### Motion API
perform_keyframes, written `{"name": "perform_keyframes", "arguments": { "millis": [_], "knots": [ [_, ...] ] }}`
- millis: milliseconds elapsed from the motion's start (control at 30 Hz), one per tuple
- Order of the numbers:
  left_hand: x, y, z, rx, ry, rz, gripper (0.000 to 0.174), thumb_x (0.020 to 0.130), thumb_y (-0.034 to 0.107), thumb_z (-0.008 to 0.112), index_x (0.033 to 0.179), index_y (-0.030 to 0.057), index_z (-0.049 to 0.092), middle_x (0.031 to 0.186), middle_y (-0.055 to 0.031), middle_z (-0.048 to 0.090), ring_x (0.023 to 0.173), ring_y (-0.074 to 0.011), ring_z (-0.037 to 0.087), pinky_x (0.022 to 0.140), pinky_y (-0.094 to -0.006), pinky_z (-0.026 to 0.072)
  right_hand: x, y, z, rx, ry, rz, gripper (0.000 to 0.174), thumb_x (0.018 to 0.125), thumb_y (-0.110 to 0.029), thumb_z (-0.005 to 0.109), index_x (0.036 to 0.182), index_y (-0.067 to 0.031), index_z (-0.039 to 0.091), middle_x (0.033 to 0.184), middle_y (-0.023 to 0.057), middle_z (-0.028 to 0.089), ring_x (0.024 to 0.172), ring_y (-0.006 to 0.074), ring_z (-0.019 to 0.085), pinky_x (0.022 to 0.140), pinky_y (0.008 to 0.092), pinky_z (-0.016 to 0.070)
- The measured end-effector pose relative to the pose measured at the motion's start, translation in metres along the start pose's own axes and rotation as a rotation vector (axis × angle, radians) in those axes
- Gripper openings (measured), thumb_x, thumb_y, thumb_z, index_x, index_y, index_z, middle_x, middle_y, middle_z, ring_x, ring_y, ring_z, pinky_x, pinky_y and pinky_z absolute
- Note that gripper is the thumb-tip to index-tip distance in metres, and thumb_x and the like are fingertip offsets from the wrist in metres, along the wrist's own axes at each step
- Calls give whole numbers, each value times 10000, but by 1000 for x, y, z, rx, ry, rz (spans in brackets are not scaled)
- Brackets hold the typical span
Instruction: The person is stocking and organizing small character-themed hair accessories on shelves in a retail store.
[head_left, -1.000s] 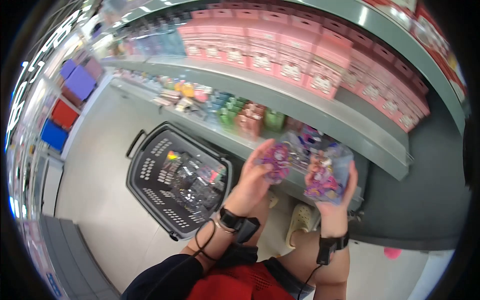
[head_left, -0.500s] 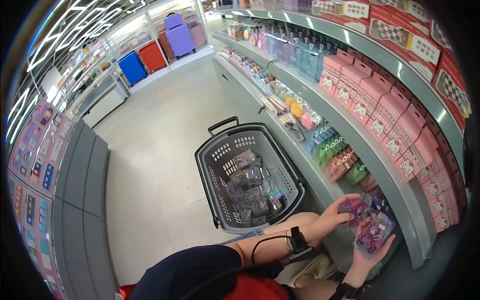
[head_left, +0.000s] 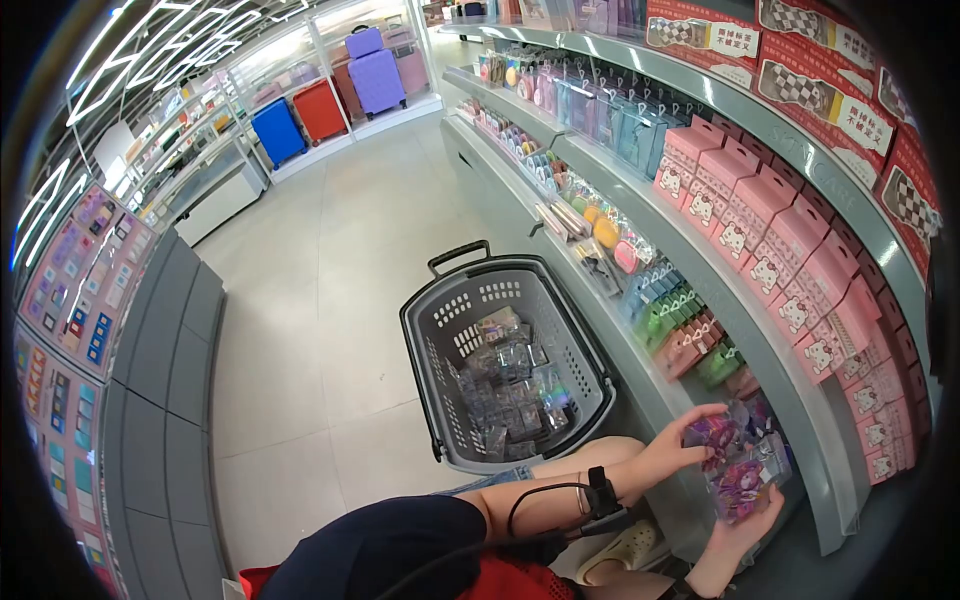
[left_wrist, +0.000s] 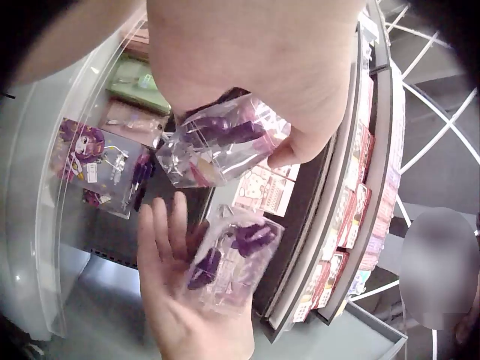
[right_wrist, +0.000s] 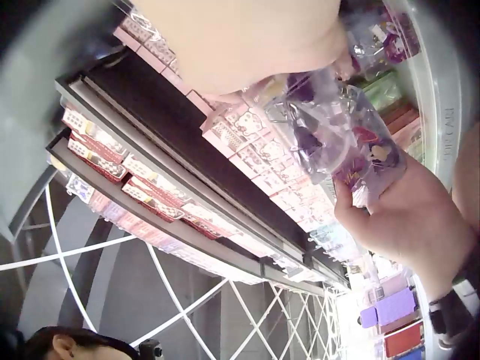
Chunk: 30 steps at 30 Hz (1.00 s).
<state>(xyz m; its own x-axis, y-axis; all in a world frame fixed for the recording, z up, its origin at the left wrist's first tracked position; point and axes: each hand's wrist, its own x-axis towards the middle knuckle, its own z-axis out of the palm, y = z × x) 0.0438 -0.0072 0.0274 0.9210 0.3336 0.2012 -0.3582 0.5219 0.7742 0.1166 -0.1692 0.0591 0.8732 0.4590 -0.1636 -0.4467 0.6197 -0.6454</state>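
In the head view my left hand (head_left: 675, 450) pinches a clear packet (head_left: 712, 432) with purple pieces inside, held over the lowest shelf. Just below it, my right hand (head_left: 745, 528) holds a second clear packet (head_left: 740, 488), which shows a purple cartoon print. The left wrist view shows dark purple bow-like pieces through the plastic of both packets, the second packet (left_wrist: 234, 259) lying against the right palm with several fingers (left_wrist: 161, 232) extended beside it. Similar purple cartoon packets (left_wrist: 94, 154) stand on the shelf close to both hands.
A grey shopping basket (head_left: 425, 385) with several clear packets stands on the floor beside the shelving. Pink boxes (head_left: 765, 240) line the shelf above the hands. Green pouches (head_left: 670, 318) sit farther along the low shelf. Grey cabinets (head_left: 165, 350) stand across the aisle.
The head view has swung, so basket and hands appear farther right than a second ago. The hands have come closer together, with the two packets now nearly overlapping; both stay held.
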Motion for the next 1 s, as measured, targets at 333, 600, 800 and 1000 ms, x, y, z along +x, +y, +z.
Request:
{"name": "perform_keyframes", "arguments": {
  "millis": [333,600,800,1000],
  "knots": [
    [0,-2,3,29,-70,15,644,819,41,637,1408,48,377,1471,-98,338,1327,-176,348,1101,-329,268,4,7,5,50,213,181,419,881,-339,505,1172,-41,554,1120,100,612,1032,243,593,883,401,480],
    [-4,-17,48,557,20,118,592,859,156,666,1371,13,405,1502,-232,251,1400,-300,247,1114,-384,236,6,-4,-2,95,215,259,439,853,-397,561,1128,-57,596,1091,106,638,985,250,619,867,401,496],
    [-4,-42,58,624,-47,75,519,868,96,621,1335,-26,432,1379,-196,440,1276,-269,436,1042,-342,348,-1,-43,-19,9,366,256,322,811,-293,636,1017,-47,614,951,97,671,864,243,653,817,394,519],
    [-9,-58,55,574,-134,-105,469,896,73,568,1341,-3,441,1379,-158,452,1246,-224,461,1001,-330,392,1,-54,-48,-103,433,223,233,819,-238,630,955,-50,611,910,87,675,824,233,666,786,393,537]
  ]
}}
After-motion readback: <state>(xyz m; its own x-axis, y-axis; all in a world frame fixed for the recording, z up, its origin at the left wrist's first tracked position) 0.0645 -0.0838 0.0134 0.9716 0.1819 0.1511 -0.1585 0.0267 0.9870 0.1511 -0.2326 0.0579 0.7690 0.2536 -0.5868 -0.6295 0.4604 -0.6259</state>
